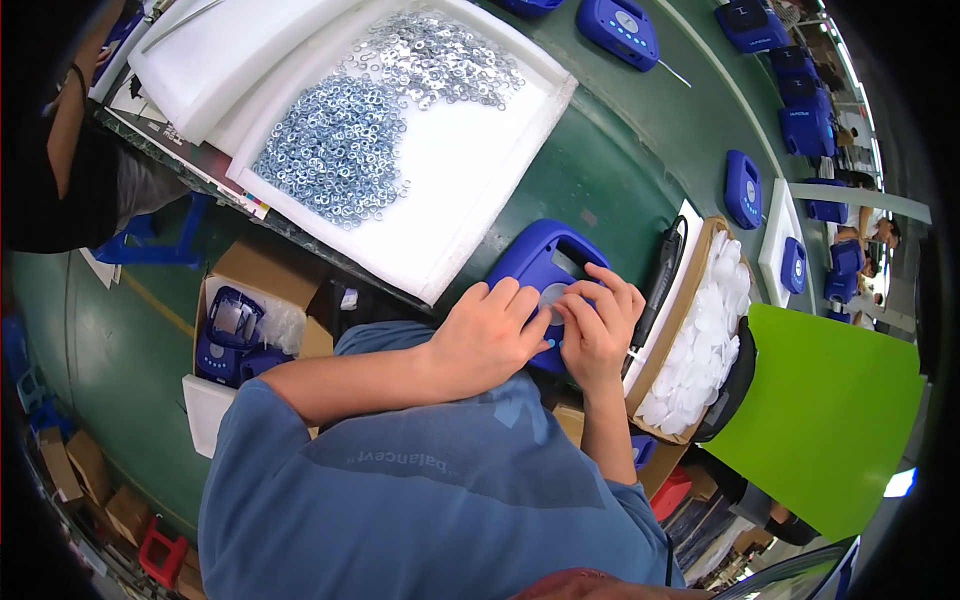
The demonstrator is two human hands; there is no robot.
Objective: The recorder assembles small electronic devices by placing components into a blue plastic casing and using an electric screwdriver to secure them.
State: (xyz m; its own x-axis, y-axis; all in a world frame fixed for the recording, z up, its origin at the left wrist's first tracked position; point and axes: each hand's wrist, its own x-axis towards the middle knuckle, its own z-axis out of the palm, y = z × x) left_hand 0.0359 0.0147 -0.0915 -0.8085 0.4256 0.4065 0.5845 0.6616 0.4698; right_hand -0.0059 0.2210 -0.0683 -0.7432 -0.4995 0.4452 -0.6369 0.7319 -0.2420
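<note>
A blue plastic device housing [530, 245] with a carrying handle lies on the green bench right in front of me. Between my fingertips shows a small round grey disc [551, 296] on its face. My left hand [487, 335] rests over the housing's near left part, fingers bent, fingertips beside the disc. From the right, my right hand [600, 325] curls its fingers in, thumb and fingertips pressed at the disc's edge. Whether a thin piece is pinched there is too small to tell. The hands cover much of the housing's lower face.
A white foam tray [470, 215] of metal washers [335, 150] stands to the left. On the right are a black-handled tool [660, 275] and a carton of thin white discs [700, 335]. More blue devices [618, 32] line the far bench. A carton [265, 265] holds blue housings at lower left.
</note>
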